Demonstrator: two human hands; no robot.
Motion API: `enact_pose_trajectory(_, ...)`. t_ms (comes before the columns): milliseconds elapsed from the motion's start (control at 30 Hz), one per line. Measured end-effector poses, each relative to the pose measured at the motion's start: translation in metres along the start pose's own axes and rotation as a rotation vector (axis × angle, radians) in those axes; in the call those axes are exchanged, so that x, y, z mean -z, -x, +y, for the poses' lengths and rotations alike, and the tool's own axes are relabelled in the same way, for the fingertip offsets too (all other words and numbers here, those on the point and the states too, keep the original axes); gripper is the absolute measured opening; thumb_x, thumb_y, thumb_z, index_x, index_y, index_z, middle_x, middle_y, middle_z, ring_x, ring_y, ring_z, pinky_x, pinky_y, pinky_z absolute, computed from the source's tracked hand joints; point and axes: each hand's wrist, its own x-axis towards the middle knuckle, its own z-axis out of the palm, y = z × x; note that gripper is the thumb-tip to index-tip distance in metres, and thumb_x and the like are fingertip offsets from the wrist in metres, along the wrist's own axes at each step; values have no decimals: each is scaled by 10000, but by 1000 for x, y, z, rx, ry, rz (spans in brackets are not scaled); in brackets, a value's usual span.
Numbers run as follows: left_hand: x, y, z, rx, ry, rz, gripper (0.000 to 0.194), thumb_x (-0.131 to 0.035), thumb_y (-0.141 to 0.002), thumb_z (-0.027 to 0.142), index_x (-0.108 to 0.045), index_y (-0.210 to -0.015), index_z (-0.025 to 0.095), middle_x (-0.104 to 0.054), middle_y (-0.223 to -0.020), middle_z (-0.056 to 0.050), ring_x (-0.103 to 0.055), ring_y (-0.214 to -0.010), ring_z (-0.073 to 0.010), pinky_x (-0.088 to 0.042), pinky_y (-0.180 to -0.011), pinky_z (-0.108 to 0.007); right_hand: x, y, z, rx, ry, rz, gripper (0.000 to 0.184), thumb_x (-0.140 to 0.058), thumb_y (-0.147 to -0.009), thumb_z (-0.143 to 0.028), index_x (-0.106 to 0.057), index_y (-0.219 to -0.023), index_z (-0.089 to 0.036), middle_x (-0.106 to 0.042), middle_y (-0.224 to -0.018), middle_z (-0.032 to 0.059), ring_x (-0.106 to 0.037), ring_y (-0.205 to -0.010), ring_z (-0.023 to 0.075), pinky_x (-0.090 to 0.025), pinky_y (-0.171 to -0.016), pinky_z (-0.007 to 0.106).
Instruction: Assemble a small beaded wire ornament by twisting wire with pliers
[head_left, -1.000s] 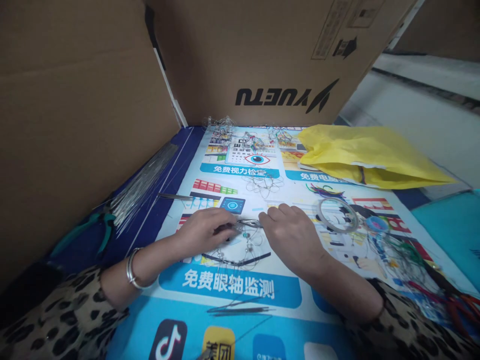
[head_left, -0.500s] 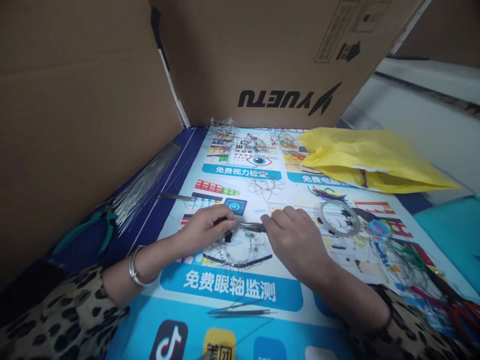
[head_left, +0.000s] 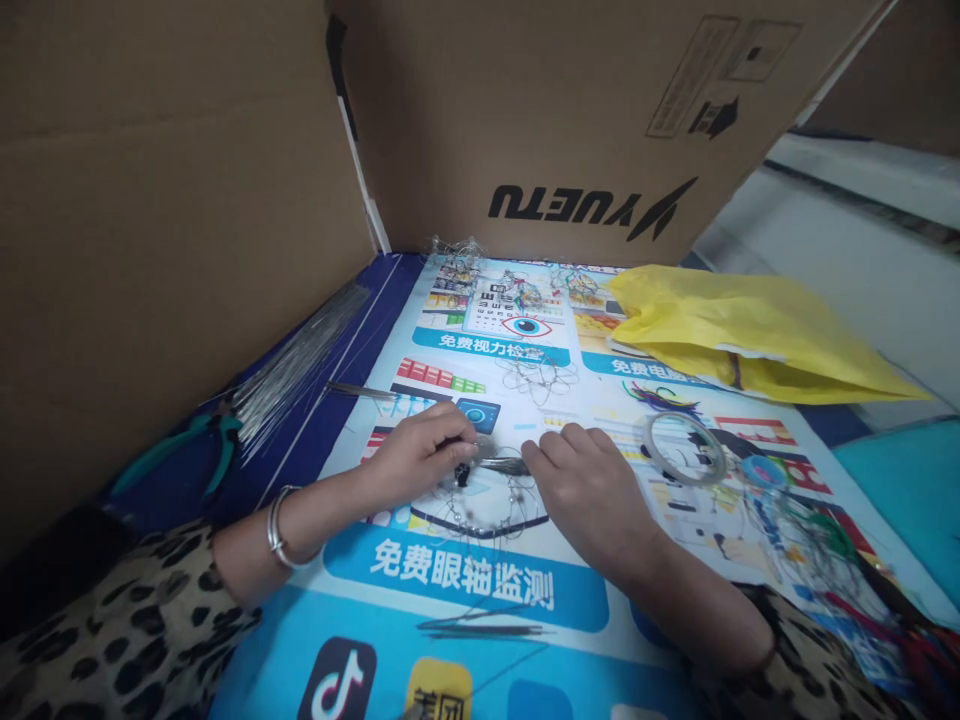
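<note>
My left hand [head_left: 433,455] is closed in a pinch on a beaded wire ring [head_left: 480,525], a loop of thin silvery wire with small beads and a dark bit near the fingertips. My right hand [head_left: 589,490] is wrapped round a slim, tapered metal tool [head_left: 506,465], whose tip points left towards the pinched wire. Its handle is hidden in the fist, so its exact kind cannot be made out. The ring hangs between both hands, just above the printed sheet.
Cut wires [head_left: 300,360] and teal-handled pliers [head_left: 217,450] lie at left. A wire flower [head_left: 536,378] and wire tangles sit farther back. Rightward are a tape roll [head_left: 724,460], a yellow bag [head_left: 750,320] and coloured wires [head_left: 832,545]. Cardboard walls [head_left: 585,100] stand behind. Dark rods [head_left: 487,631] lie in front.
The view has shifted slightly, so the surroundings sit a little further right and most a little lower. Both hands keep their hold, with the tool still at the wire.
</note>
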Motion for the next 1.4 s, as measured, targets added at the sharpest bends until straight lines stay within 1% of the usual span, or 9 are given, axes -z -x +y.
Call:
enact_pose_trajectory(167, -1, 0, -4, -51, 6, -2, 80, -502, -855, 158, -564, -809, 174, -535, -805, -12, -508, -804, -126, -411, -725, -256, -1, -2, -1, 7, -2, -4, 56, -576, -793, -138, -614, -829, -158, -534, -708, 36, -408, -720, 206, -245, -641, 344)
enact_pose_trajectory(400, -1, -1, -2, -104, -7, -47, 113, -479, -878, 184, -582, -832, 174, -559, -789, -18, -517, -770, -128, -413, -689, -249, -4, -4, -4, 8, -20, -11, 67, -553, -797, -116, -599, -785, -163, -535, -710, 39, -406, -721, 204, -241, -643, 338)
enact_pose_trajectory(567, 0, -1, -2, -170, -127, -6, 112, -482, -882, 212, -571, -822, 183, -609, -760, -5, -513, -756, -142, -391, -733, -288, -4, -4, -4, -12, -39, -31, 71, -555, -790, -112, -589, -761, -167, -542, -702, 41, -400, -715, 199, -230, -643, 332)
enact_pose_trajectory(800, 0, 0, 2, -203, -289, 13, 147, -415, -895, 171, -544, -826, 164, -579, -706, -27, -485, -730, -162, -380, -661, -278, -4, -6, -4, -32, -57, -65, 90, -555, -776, -90, -586, -751, -171, -558, -709, 38, -415, -709, 201, -230, -634, 331)
enact_pose_trajectory(1000, 1, 0, 3, -277, -314, -16, 142, -415, -872, 103, -538, -835, 163, -592, -712, -29, -488, -711, -153, -388, -658, -277, -3, -9, -4, -19, -73, -66, 107, -556, -765, -76, -579, -731, -176, -561, -709, 36, -423, -703, 207, -229, -628, 332)
enact_pose_trajectory(1100, 1, 1, 2, -307, -357, -25, 146, -428, -862, 99, -554, -823, 163, -597, -719, -33, -493, -712, -152, -399, -673, -287, -4, -9, -3, -19, -80, -63, 94, -563, -768, -89, -580, -741, -177, -563, -716, 37, -426, -709, 212, -236, -632, 335)
enact_pose_trajectory(1200, 1, 2, 2, -319, -390, -17, 163, -430, -857, 87, -565, -829, 174, -596, -717, -26, -490, -708, -148, -405, -674, -286, -5, -8, -2, -9, -88, -61, 90, -567, -769, -91, -583, -746, -177, -561, -714, 33, -424, -705, 210, -240, -634, 336)
enact_pose_trajectory(1333, 2, 3, 3, -330, -392, -29, 197, -415, -858, 71, -566, -888, 195, -604, -739, -17, -491, -722, -145, -418, -695, -292, -6, -8, 0, 20, -86, -43, 94, -555, -777, -81, -597, -776, -166, -562, -723, 35, -423, -705, 203, -241, -632, 333)
enact_pose_trajectory(1400, 1, 3, 3, -325, -396, -36, 186, -417, -857, 75, -562, -873, 190, -603, -743, -22, -491, -721, -145, -422, -690, -293, -6, -8, 1, 17, -84, -41, 88, -556, -779, -86, -599, -784, -163, -563, -728, 38, -425, -708, 203, -241, -632, 333)
